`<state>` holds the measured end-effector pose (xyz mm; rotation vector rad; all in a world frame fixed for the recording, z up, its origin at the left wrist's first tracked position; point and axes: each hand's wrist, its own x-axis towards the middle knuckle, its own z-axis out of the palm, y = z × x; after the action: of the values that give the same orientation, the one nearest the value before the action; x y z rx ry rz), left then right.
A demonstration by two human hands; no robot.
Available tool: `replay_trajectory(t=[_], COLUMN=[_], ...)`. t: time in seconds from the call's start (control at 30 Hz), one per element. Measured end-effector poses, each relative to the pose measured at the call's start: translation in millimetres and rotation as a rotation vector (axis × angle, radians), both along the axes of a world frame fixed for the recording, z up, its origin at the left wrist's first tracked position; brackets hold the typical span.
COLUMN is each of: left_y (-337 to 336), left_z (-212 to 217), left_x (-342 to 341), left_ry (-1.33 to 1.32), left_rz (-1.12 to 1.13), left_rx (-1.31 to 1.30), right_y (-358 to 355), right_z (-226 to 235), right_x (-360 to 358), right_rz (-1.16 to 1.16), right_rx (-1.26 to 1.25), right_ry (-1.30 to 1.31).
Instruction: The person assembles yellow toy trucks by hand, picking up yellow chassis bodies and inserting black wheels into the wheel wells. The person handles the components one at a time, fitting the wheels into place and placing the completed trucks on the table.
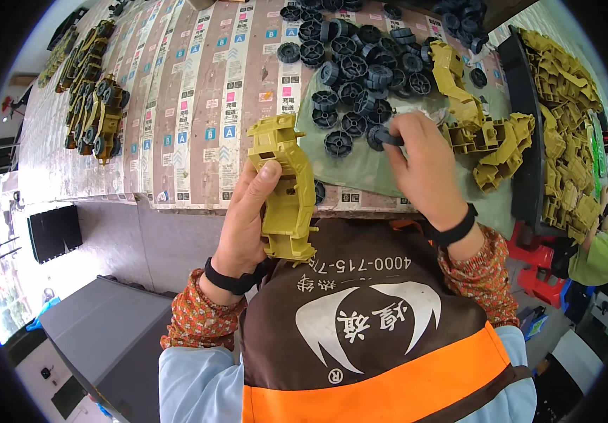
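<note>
My left hand (242, 222) is closed around an olive-yellow plastic toy vehicle body (288, 194), held upright near the table's front edge. Its thumb presses across the body's side, and short axle ends stick out on the right. My right hand (427, 173) pinches a dark toy wheel (377, 138) between thumb and fingers, at the near edge of a heap of wheels (353, 67). A few bare vehicle bodies (503, 151) lie just right of that hand.
Vehicle bodies with wheels fitted (96, 116) stand in rows at the far left. A black-walled bin (527, 141) on the right holds many loose yellow bodies. Red stools (540, 278) and another person (595, 257) are beyond it. A grey box (103, 331) stands lower left.
</note>
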<state>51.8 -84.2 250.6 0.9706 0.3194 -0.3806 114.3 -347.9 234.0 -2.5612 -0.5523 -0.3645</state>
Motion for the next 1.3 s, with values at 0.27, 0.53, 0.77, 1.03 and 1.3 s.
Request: replay_trajectory(t=[0.27, 0.53, 0.77, 1.03, 1.3], left_y=[-5.0, -5.7, -15.1, -28.3, -38.2], left_z=[-6.6, -13.2, -16.9, -6.3, -6.3], left_x=[3.6, 7.0, 8.8, 5.1, 2.3], left_ry=[0.020, 0.117, 0.076, -0.070, -0.159], left_rz=[-0.042, -0.094, -0.128, -0.166, -0.113], left_rx=[-0.037, -0.177, -0.178, 0.095, 0.089], right_y=[-28.9, -34.0, -12.7, 26.5, 25.7], right_z=[10.2, -1.2, 27.6, 21.8, 6.2], right_x=[-37.2, -30.5, -33.2, -27.7, -36.0], right_rz=[-0.045, 0.049, 0.031, 0.137, 0.065], right_rx=[0.126, 0.033, 0.633, 0.934, 1.168], right_ry=[0.505, 0.328, 0.616, 0.545, 0.753])
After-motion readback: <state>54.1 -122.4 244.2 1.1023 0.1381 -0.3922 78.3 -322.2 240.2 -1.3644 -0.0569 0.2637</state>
